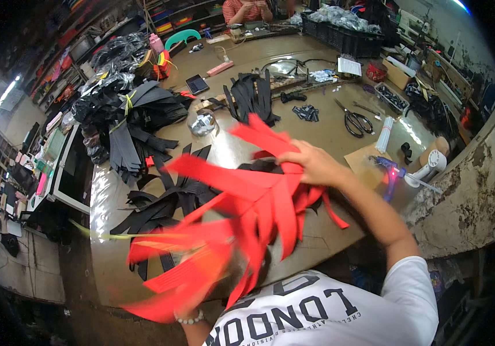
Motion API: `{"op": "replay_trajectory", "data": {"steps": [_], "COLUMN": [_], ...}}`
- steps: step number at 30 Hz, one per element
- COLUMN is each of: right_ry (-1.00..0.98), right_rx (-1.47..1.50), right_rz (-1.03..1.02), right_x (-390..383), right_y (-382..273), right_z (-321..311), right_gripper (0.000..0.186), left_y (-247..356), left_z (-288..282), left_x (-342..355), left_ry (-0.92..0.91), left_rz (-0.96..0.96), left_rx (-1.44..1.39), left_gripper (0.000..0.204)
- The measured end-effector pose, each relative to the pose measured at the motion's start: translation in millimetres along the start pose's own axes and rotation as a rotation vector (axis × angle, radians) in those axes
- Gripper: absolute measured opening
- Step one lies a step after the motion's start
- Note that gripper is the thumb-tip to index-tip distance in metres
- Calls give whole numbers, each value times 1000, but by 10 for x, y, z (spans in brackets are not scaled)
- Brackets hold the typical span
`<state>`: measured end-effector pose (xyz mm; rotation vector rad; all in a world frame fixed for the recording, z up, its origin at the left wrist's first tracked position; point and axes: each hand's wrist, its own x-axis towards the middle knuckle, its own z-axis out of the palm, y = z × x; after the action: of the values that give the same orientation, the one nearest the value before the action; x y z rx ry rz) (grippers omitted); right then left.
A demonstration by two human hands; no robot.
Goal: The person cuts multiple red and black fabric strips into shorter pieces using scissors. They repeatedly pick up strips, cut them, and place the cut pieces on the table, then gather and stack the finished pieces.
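A loose bundle of red webbing straps (270, 196) fans out in front of me over the table, partly blurred. My right hand (311, 164) is closed on the straps at their upper right end. At the lower left, my left hand (191, 310) is under the near ends of the bundle, a beaded bracelet at its wrist; its fingers are hidden by the straps. Beneath and left of the red bundle lie black webbing straps (167, 202). Another group of black straps (251, 95) rests just beyond it.
A big pile of black straps (143, 104) lies at the left. Scissors (356, 121), small black pieces (305, 113) and a purple glue gun (390, 170) are on the right. A phone (197, 85) lies farther back. A black crate (342, 36) and another person (246, 11) are at the far side.
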<state>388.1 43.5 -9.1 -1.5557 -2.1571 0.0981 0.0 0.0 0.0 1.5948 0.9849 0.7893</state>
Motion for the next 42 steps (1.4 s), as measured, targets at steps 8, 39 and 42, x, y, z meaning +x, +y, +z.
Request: {"op": "replay_trajectory", "data": {"steps": [8, 39, 42], "right_ry": [416, 282, 318], "right_rx": [341, 130, 113], "right_rz": [976, 601, 649], "right_x": [-519, -945, -987], "right_y": [2073, 183, 114], "right_z": [-525, -85, 239], "right_gripper": [34, 78, 69], "left_y": [-227, -514, -471], "left_z": [-529, -264, -108], "left_x": [-436, 68, 111], "left_ry": [625, 658, 576], "left_rz": [33, 148, 166], "left_rx": [-55, 449, 516], "left_gripper": [19, 14, 13]}}
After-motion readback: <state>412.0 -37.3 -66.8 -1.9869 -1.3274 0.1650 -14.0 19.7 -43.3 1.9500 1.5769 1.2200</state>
